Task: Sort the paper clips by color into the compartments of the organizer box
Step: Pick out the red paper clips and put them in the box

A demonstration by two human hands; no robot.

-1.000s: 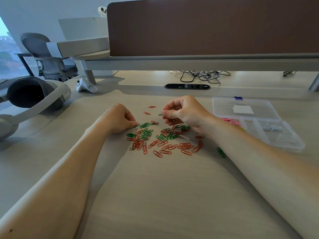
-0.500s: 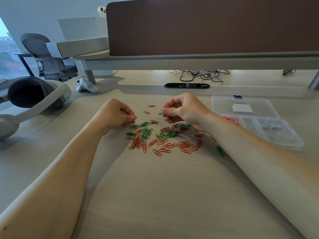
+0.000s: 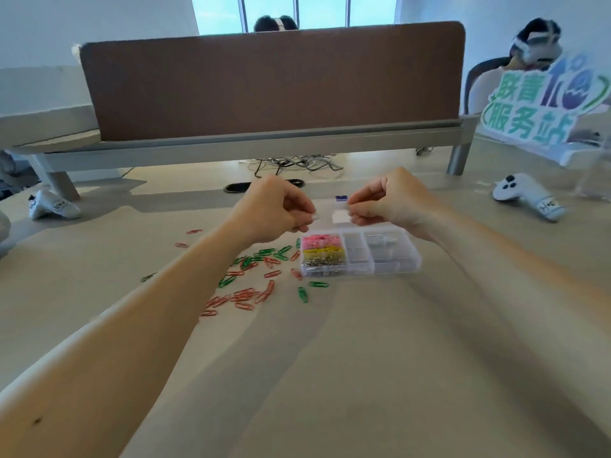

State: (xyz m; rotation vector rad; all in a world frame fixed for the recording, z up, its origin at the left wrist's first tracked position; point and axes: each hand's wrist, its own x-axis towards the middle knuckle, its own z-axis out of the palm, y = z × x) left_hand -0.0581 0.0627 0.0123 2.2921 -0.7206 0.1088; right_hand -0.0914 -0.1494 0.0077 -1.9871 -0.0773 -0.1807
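- Your left hand (image 3: 274, 209) and right hand (image 3: 390, 200) each pinched what looked like a pale clip (image 3: 314, 217) over the organizer box (image 3: 415, 259).
- Loose paper clips (image 3: 251, 276) lay left of it.
- You needed to release low, over the matching colour.

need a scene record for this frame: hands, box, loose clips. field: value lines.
left hand: above the box's left end, fingertips pinching what looks like a pale clip
right hand: above the box's far side, pinching a small pale item, too small to identify
organizer box: open on the table
left column, far to near: pink clips, yellow clips, silver clips
other compartments: contents unclear
loose on table, left of box: red clips, green clips
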